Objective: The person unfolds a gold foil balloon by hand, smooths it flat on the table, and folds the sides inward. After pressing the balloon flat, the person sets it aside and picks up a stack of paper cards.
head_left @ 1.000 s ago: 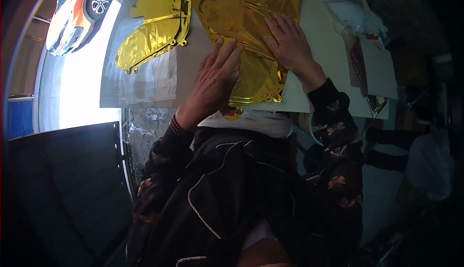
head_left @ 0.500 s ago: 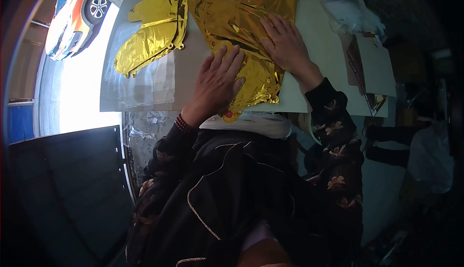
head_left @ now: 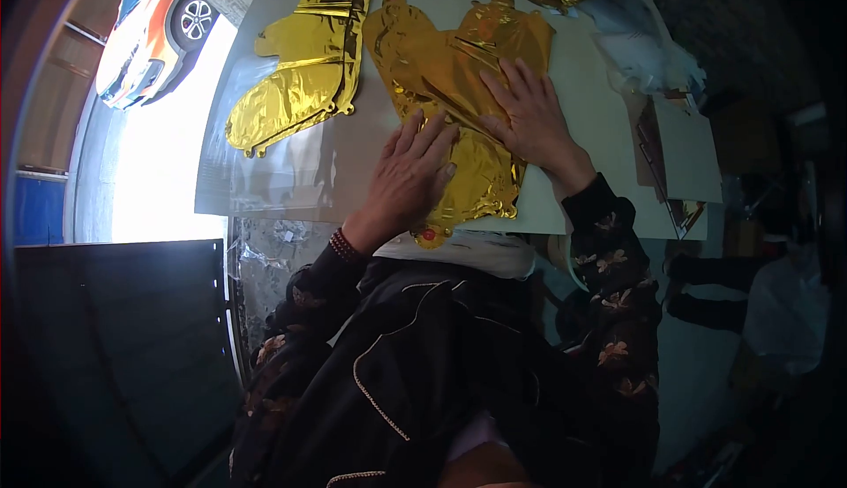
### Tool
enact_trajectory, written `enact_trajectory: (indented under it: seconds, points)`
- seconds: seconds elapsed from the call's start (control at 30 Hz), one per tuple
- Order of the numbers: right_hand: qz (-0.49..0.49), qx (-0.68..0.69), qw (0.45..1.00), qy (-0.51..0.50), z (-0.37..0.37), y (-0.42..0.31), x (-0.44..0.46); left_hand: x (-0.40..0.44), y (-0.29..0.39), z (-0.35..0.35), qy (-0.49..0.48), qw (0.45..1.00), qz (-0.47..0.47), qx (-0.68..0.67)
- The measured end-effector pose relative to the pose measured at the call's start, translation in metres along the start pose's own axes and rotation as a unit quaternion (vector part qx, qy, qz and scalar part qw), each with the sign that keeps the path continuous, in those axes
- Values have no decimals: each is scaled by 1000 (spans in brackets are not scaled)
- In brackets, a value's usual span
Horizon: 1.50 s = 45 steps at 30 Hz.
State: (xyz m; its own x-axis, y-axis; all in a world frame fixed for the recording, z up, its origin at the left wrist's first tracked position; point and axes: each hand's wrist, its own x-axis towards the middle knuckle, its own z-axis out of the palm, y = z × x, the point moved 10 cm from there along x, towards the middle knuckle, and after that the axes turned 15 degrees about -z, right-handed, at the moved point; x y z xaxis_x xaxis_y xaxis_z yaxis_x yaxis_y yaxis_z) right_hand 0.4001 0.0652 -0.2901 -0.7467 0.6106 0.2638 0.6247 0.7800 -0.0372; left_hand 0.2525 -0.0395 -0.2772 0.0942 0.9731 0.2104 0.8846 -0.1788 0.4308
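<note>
both hands (head_left: 410,179) (head_left: 534,126) open, fingers slightly spread, flat on crinkled gold foil (head_left: 468,73).

The foil sheet (head_left: 481,161) is shiny gold, with a red spot at its lower tip. Black sleeves (head_left: 609,263) carry pinkish-tan flowers; the bracelet (head_left: 343,244) is dark red. The car (head_left: 146,42) is orange, white and blue.

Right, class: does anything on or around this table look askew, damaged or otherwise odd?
Mildly, yes: the gold foil piece under the left hand and right hand is creased, not smooth, and its lower tip, with a red spot, pokes past the near edge of the table. I see no spill.
</note>
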Motion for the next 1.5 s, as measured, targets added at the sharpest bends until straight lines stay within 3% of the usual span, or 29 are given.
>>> enact_trajectory:
  seconds: [0.03, 0.07, 0.13, 0.17, 0.27, 0.33, 0.4, 0.5, 0.57, 0.6, 0.7, 0.8, 0.9, 1.0, 1.23, 1.33, 1.43, 1.5]
  points:
    - [0, 6, 1000, -1, 1, 0, 1, 3, -3, -5, 11, 999, -6, -30]
    - [1, 16, 1000, -3, 2, 1, 1, 10, -19, -11, 7, 989, -74, -132]
    - [2, 35, 999, -7, 6, 3, 0, 25, -54, -17, -2, 922, -203, -330]
    - [0, 38, 999, -7, 6, 3, 0, 33, -62, -31, 43, 928, -190, -317]
    - [-3, 44, 999, -5, 5, 3, 1, 51, -95, -25, -18, 852, -270, -449]
    - [-3, 43, 999, -3, 5, 4, 0, 64, -97, -26, -25, 870, -214, -444]
    - [-8, 42, 999, 3, 6, 3, 0, 78, -107, -13, -100, 830, -254, -487]
    - [-10, 41, 999, 7, 3, 2, 0, 100, -153, -8, -46, 822, -332, -461]
    - [-10, 40, 999, 8, 2, 2, 2, 130, -161, -31, 35, 936, -279, -210]
    - [-10, 38, 999, 7, 3, 2, 2, 138, -152, -44, 75, 964, -245, -76]
    - [-8, 36, 999, 4, 3, 1, 0, 152, -140, -32, -11, 963, -269, -10]
    - [-8, 31, 999, 2, 5, 3, 1, 121, -70, -48, 46, 987, -94, -119]
    - [-4, 22, 1000, -6, 3, 1, 1, 86, -17, -34, -102, 983, -12, -153]
    - [-6, 18, 1000, -7, 4, -1, 1, 64, 4, -22, -141, 983, 70, -99]
    - [-5, 22, 1000, 15, 3, 2, 1, 77, 24, 5, -236, 965, 113, -24]
    - [-9, 27, 999, 24, 1, 2, 0, 87, 16, 14, -263, 962, 67, -10]
    - [-10, 24, 999, 26, 2, 3, 0, 81, 5, 6, -281, 944, 120, -124]
    - [-11, 22, 999, 24, 2, 2, 0, 77, -18, -21, -182, 959, 102, -191]
